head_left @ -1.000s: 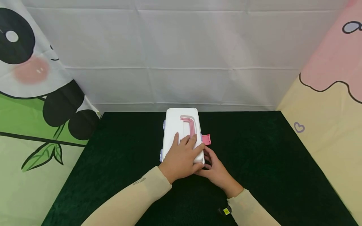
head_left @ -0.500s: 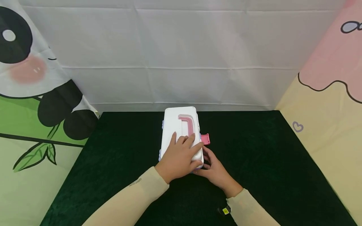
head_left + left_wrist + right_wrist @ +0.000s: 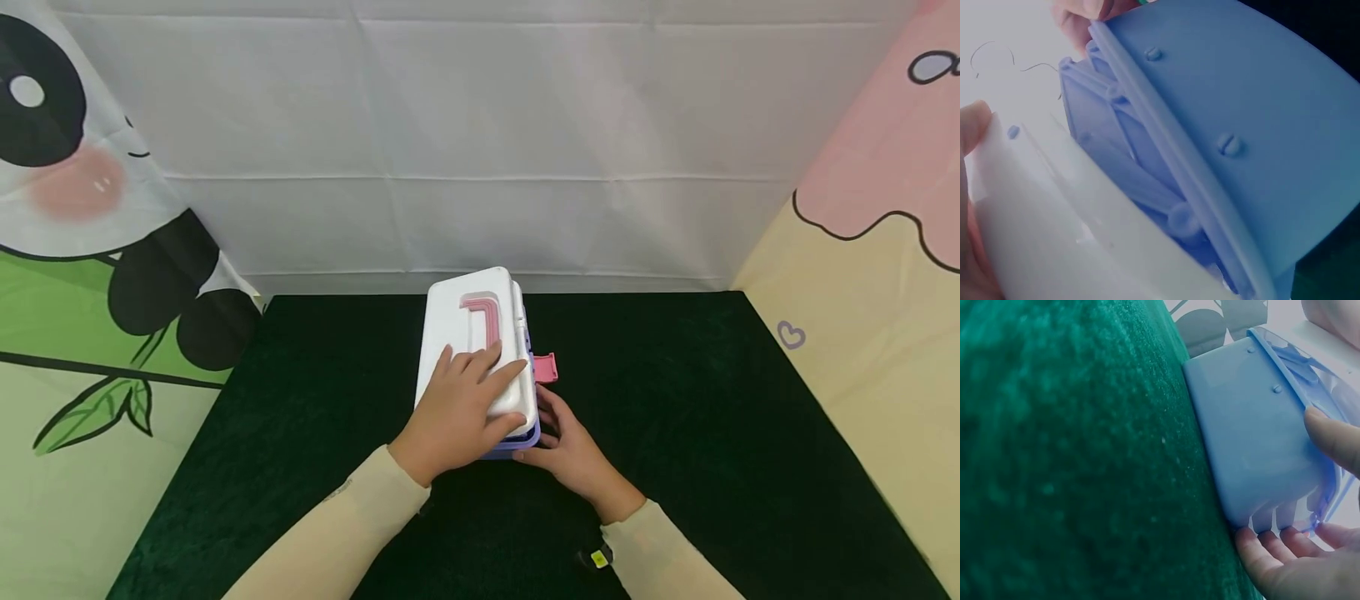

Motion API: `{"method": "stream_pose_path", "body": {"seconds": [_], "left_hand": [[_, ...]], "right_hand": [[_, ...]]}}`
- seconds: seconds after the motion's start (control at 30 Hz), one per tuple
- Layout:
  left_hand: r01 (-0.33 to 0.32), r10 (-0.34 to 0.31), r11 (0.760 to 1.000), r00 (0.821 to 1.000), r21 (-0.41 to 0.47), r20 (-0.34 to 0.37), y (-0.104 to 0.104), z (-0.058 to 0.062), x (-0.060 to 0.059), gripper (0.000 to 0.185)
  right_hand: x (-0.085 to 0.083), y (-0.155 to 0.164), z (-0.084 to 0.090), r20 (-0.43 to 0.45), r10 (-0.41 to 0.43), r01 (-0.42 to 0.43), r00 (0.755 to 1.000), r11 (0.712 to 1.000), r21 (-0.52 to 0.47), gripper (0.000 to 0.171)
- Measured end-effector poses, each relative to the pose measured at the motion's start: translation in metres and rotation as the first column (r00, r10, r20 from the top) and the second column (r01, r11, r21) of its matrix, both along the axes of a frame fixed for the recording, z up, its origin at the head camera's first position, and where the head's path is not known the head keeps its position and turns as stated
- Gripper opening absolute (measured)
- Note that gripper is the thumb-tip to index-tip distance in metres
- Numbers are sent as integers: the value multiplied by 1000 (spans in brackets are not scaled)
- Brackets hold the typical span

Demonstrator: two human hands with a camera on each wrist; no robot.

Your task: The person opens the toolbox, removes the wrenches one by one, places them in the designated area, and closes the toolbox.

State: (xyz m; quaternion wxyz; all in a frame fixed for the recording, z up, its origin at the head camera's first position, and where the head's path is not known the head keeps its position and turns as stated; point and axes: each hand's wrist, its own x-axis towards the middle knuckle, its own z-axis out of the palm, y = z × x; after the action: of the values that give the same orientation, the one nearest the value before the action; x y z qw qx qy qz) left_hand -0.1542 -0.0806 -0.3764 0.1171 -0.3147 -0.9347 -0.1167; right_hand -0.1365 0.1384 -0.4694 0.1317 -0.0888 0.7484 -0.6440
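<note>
A white lid [image 3: 446, 321] with a pink folding handle [image 3: 491, 321] sits tilted on a purple-blue plastic storage box [image 3: 1254, 431], its right side raised. My left hand [image 3: 457, 412] lies over the lid with spread fingers and holds its right edge, the thumb near the front corner. Through the gap in the left wrist view, an inner compartment piece [image 3: 1129, 144] shows inside the box; other contents are hidden. My right hand [image 3: 573, 458] grips the box's near right corner, thumb on the front wall and fingertips along the side. A pink latch [image 3: 545, 367] sticks out on the right.
A dark green cloth [image 3: 712, 442] covers the table. White fabric [image 3: 600, 125] hangs behind it, with a panda-print panel [image 3: 67, 317] on the left and a pink and yellow panel [image 3: 862, 275] on the right. A dark wrist device [image 3: 596, 557] sits by the right sleeve.
The lid has swung up from its right side and leans left, uncovering the purple-blue rim. My left hand has moved slightly left with it. The right hand has stayed at the box corner.
</note>
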Motion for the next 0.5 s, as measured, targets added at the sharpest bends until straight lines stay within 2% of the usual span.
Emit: {"method": "stream_pose_path", "body": {"seconds": [0.2,0.5], "left_hand": [[-20,14,993,998,113,55,-8,7,4,66],[-46,27,973,996,227,86,-20,12,8,66]], "right_hand": [[2,1,3,9,-7,7,1000,1000,2,100],[3,2,5,5,3,-3,1000,1000,-26,98]]}}
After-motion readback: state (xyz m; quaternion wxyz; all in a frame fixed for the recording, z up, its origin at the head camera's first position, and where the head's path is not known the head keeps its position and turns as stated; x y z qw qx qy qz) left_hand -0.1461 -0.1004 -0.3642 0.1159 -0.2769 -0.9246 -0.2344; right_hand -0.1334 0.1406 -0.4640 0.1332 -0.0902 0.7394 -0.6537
